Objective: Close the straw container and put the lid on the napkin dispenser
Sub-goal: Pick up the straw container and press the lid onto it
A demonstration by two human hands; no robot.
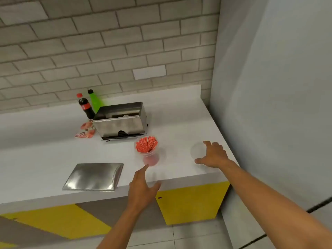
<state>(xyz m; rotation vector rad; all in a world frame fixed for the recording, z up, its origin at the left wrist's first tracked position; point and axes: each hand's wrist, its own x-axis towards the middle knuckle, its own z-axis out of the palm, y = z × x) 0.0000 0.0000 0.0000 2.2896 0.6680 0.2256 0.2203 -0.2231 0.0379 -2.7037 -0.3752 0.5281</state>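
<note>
A clear straw container (148,153) full of red-wrapped straws stands open on the white counter (53,151). Its round clear lid (197,150) lies flat to the right, near the counter's corner. My right hand (212,155) is spread over that lid, fingers apart, touching or just above it. My left hand (143,186) is open in front of the container, its fingertips close to the base. Behind stands the steel napkin dispenser (119,121), open on top. The dispenser's flat steel lid (93,177) lies on the counter at the front left.
A cola bottle (85,106) and a green bottle (95,101) stand behind the dispenser by the brick wall. Red-and-white sachets (84,131) lie left of the dispenser. A grey wall (269,105) bounds the counter on the right. The counter's front edge is just under my left hand.
</note>
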